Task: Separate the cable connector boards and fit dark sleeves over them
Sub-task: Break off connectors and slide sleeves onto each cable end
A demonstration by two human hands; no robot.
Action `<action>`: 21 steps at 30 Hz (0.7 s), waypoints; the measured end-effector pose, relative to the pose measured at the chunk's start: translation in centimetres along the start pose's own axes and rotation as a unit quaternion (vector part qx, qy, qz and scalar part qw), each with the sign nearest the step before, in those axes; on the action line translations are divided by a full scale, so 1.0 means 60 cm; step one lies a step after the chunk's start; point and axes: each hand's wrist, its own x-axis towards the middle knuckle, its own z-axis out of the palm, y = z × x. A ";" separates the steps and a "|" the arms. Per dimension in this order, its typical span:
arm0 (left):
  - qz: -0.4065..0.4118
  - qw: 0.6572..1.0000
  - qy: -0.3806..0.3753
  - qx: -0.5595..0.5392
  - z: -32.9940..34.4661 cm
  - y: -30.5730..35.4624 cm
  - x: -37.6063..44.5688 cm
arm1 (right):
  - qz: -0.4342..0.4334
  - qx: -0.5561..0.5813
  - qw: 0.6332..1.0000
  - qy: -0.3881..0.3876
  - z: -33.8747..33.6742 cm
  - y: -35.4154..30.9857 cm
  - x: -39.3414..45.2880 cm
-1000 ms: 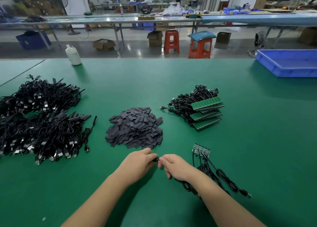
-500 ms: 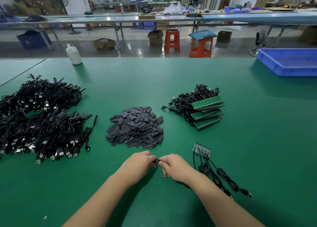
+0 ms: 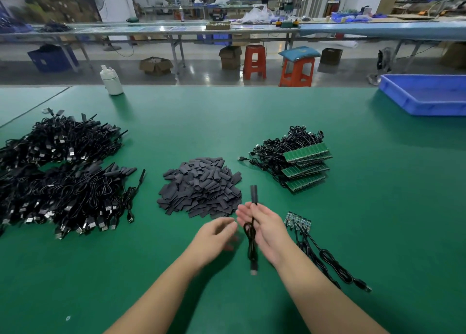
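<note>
Blur over left hand [image 3: 217, 235], fingers loose, holding nothing, right hand [image 3: 267, 230] gripping sleeved cable [image 3: 253, 229], thumb hidden.

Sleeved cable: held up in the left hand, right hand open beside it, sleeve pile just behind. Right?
Wrong hand. The head view shows the sleeved cable held by the right hand; it is the left hand that is open beside it, blurred and holding nothing. The sleeve pile does lie just behind.
</note>
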 end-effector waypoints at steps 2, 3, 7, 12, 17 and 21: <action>-0.008 0.999 -0.046 -0.012 0.017 0.000 -0.010 | -0.006 0.091 0.996 0.003 0.005 -0.004 0.003; 0.000 0.999 -0.045 -0.008 0.026 -0.001 -0.015 | -0.007 0.113 0.994 0.008 0.009 -0.003 0.005; -0.006 1.000 0.012 0.012 0.036 0.000 -0.018 | -0.006 0.032 0.999 -0.008 0.011 0.004 0.011; -0.017 0.984 0.159 0.080 -0.056 0.010 0.006 | -0.195 -0.674 0.711 0.043 -0.042 -0.035 0.022; -0.043 0.912 0.321 0.251 -0.238 0.001 0.053 | -0.119 -0.828 0.538 0.110 -0.121 -0.084 0.038; -0.137 0.858 0.315 0.383 -0.335 -0.029 0.076 | -0.051 -0.818 0.557 0.130 -0.144 -0.100 0.037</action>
